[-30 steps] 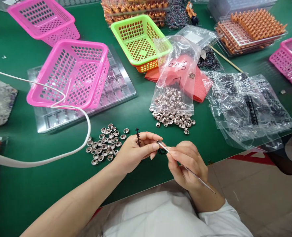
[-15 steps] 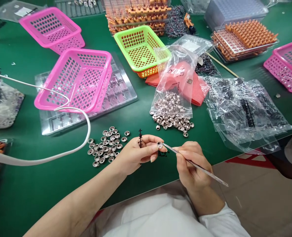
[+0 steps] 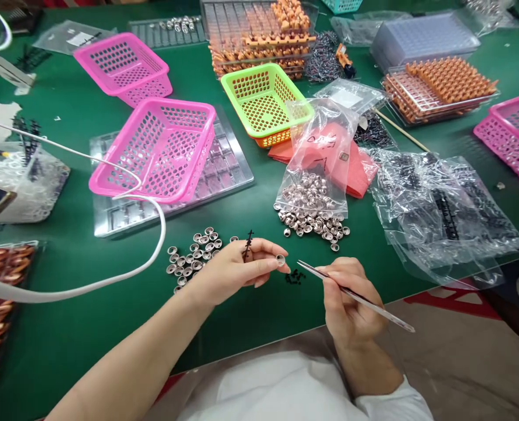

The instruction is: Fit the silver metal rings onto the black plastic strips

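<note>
Two bare hands are working just above the near edge of the green table (image 3: 250, 318). The left hand (image 3: 233, 272) is pinching a small silver ring (image 3: 280, 259) between thumb and fingertips, while a thin black strip (image 3: 248, 245) is sticking up from between its curled fingers. The right hand (image 3: 344, 298) is gripping tweezers (image 3: 356, 296) with its fingers closed around the shaft. Half a second ago the tweezer tips were touching the ring at the left fingertips; now they are sitting a little apart from it, to its right, and whether the tips are pressed together I cannot tell. The ring is staying in the left hand's pinch. A few tiny black bits (image 3: 294, 276) are lying on the table between the two hands. A loose heap of silver rings (image 3: 195, 257) is lying just beside the left wrist, and a clear bag (image 3: 314, 175) is spilling more rings further back. A pink basket (image 3: 156, 149) is resting on a clear tray (image 3: 224, 175) behind the heap.
</note>
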A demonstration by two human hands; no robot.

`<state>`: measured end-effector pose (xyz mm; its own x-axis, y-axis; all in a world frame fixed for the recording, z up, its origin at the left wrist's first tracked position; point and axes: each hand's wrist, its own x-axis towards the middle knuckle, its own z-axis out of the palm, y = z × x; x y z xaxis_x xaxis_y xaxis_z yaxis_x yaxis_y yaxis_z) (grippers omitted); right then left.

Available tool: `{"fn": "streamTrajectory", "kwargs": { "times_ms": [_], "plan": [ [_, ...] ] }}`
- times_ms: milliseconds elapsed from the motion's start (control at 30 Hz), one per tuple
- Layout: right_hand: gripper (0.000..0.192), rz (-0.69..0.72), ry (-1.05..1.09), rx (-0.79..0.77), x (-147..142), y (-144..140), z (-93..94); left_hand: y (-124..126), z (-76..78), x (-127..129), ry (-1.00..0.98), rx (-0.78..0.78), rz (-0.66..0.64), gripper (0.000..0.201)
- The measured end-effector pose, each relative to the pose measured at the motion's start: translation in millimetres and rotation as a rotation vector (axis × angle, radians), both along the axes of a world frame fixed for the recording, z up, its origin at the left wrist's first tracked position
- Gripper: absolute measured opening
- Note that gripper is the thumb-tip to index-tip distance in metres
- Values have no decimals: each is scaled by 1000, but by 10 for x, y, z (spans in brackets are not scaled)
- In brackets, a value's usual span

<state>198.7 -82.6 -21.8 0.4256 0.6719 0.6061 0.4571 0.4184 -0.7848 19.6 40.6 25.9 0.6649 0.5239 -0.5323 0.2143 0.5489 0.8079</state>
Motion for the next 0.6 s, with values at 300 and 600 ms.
{"fn": "streamTrajectory", "kwargs": {
  "times_ms": [300,600],
  "plan": [
    [28,43,12,0,-7,-6,8,243,246,-537,825,745,-299,31],
    [28,39,36,42,2,-6,1,228,310,-335,1095,1005,-286,30]
  ]
}}
